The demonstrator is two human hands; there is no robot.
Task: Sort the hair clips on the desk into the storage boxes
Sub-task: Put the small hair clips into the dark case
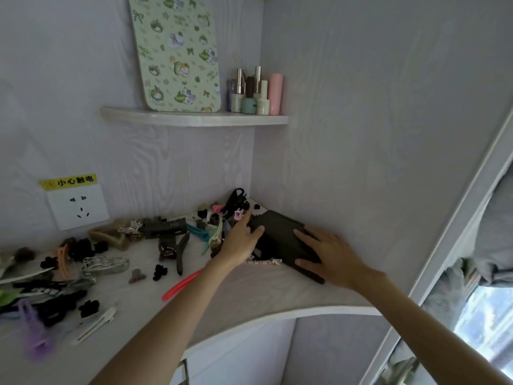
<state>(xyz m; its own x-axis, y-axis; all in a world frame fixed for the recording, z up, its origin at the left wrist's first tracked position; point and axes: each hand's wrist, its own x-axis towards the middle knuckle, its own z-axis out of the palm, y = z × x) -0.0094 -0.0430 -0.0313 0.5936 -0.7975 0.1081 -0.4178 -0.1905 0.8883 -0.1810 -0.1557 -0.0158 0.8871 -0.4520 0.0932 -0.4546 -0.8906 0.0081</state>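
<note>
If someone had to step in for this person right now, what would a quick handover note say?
Left hand: fingers flat on the left edge of the dark box, not curled round it.
Right hand: spread on the box's right side, thumb at its near edge.
Box: in the desk's back right corner by the wall; whether it is open cannot be told.
Clips: spread loose over the desk, among them a silver clip, a red clip and a purple clip.
Done: no clip is seen in a box yet.
Left: bring the box out, then sort all the clips.
</note>
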